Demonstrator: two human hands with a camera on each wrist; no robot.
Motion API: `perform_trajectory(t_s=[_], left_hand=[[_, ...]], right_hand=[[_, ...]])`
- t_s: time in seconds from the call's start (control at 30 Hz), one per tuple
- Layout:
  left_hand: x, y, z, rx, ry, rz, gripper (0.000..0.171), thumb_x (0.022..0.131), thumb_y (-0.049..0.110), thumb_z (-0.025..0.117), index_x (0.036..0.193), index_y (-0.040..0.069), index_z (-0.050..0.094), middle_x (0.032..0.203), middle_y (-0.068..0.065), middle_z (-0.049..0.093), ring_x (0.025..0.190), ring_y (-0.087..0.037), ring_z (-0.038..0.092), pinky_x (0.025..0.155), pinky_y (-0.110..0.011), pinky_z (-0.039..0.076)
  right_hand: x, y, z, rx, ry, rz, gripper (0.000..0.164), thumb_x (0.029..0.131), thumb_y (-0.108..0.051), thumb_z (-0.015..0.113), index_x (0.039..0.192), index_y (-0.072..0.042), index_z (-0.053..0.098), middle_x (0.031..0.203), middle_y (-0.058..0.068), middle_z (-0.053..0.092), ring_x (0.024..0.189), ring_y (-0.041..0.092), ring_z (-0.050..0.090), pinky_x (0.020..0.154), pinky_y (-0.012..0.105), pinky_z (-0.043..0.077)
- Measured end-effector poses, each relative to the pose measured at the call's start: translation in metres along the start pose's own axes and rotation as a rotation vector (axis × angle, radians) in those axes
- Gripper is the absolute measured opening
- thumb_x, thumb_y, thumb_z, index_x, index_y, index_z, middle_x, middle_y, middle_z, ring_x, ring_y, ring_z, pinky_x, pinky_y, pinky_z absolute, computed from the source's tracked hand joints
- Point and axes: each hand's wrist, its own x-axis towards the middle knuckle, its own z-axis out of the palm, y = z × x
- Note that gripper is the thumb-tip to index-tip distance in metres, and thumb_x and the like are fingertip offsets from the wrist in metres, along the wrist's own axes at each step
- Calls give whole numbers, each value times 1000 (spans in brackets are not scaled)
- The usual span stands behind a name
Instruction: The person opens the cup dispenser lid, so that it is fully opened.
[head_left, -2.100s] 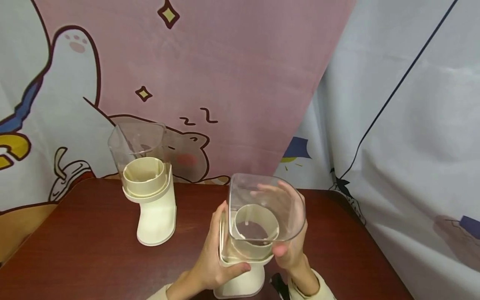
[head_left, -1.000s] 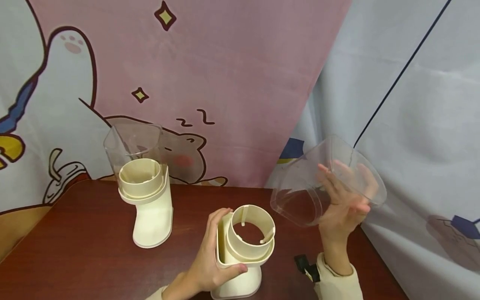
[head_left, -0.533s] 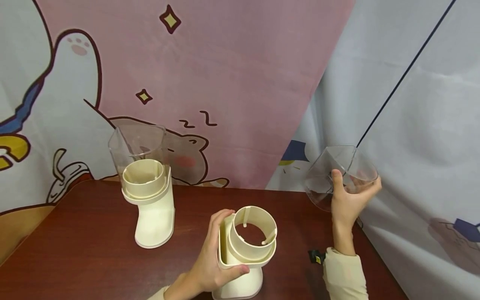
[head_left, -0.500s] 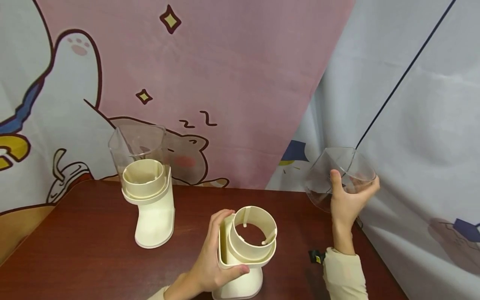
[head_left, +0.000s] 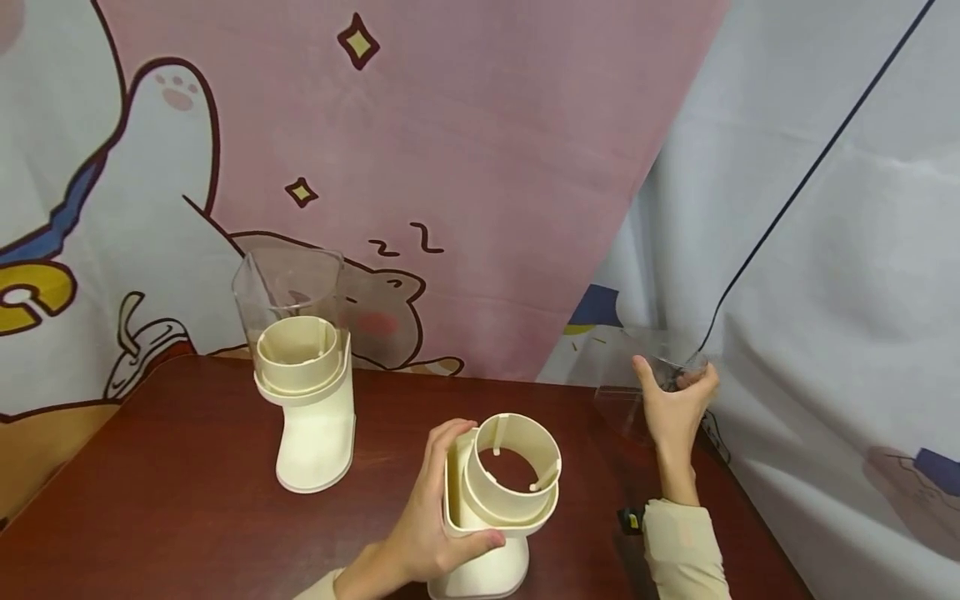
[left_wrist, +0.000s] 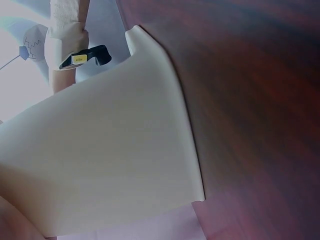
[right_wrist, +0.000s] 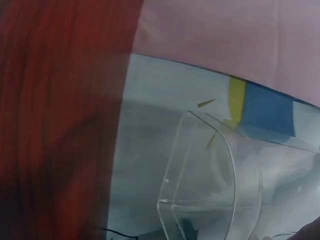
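My left hand [head_left: 431,525] grips a cream dispenser stand [head_left: 483,571] near the table's front, thumb in front and fingers around its left side. The stand is upright, its round collar bare on top; in the left wrist view its smooth cream wall [left_wrist: 110,145] fills much of the frame. At the back right, my right hand [head_left: 675,412] holds a clear plastic container [head_left: 621,404], hard to make out in the head view. The right wrist view shows its rounded-corner rim [right_wrist: 232,165] beside the table edge. Whether it touches the table I cannot tell.
A second cream stand [head_left: 318,442] with its clear container [head_left: 288,279] fitted stands at the back left. Pink and white printed cloth [head_left: 487,183] hangs behind the brown table [head_left: 187,500]. A dark cord [head_left: 817,158] runs down the white cloth at right.
My right hand has lifted the clear container off the near stand, tilted it, carried it right, then lowered it at the back right. My left hand keeps holding the stand in place.
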Motion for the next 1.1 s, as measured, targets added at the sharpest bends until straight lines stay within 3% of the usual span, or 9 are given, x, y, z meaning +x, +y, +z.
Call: perform_trajectory(t_s=[0.13, 0.33, 0.57, 0.7, 0.93, 1.1], left_hand=[[0, 0, 0, 3, -1, 2, 106, 73, 46, 84, 148, -4, 29, 145, -18, 36, 132, -25, 40, 114, -26, 29], [-1, -1, -1, 5, 3, 3, 106, 73, 45, 84, 148, -5, 29, 144, -17, 37, 131, -26, 40, 115, -26, 28], [0, 0, 0, 8, 4, 4, 105, 74, 48, 82, 148, -5, 29, 144, -17, 37, 131, -26, 40, 115, -27, 29], [-1, 1, 0, 10, 1, 4, 105, 74, 49, 82, 148, -4, 30, 144, -17, 37, 131, -25, 40, 115, -27, 29], [0, 1, 0, 14, 3, 13, 105, 75, 48, 82, 148, -4, 29, 144, -18, 37, 131, -26, 40, 115, -27, 28], [-1, 1, 0, 10, -3, 5, 105, 76, 49, 81, 148, -6, 29, 144, -17, 37, 131, -25, 40, 114, -26, 29]], right_hand=[[1, 7, 2, -78, -77, 42, 100, 83, -53, 74, 151, -7, 17, 136, 20, 28, 127, 35, 31, 105, 51, 30], [2, 17, 3, -177, -195, 112, 112, 86, -60, 68, 157, -5, 0, 157, 29, 7, 145, 48, 16, 114, 64, 23], [6, 22, 0, -253, -305, 145, 112, 88, -58, 67, 154, -1, -3, 151, 37, 7, 141, 56, 17, 112, 66, 23], [6, 24, -1, -276, -323, 163, 112, 87, -56, 69, 153, -1, -2, 150, 37, 8, 140, 56, 19, 112, 66, 24], [10, 23, -10, -350, -446, 205, 123, 88, -55, 69, 154, -10, -24, 155, 39, -8, 139, 64, 17, 110, 70, 26], [13, 26, -16, -404, -510, 221, 124, 88, -52, 71, 153, -8, -25, 155, 41, -10, 139, 65, 15, 109, 71, 27]])
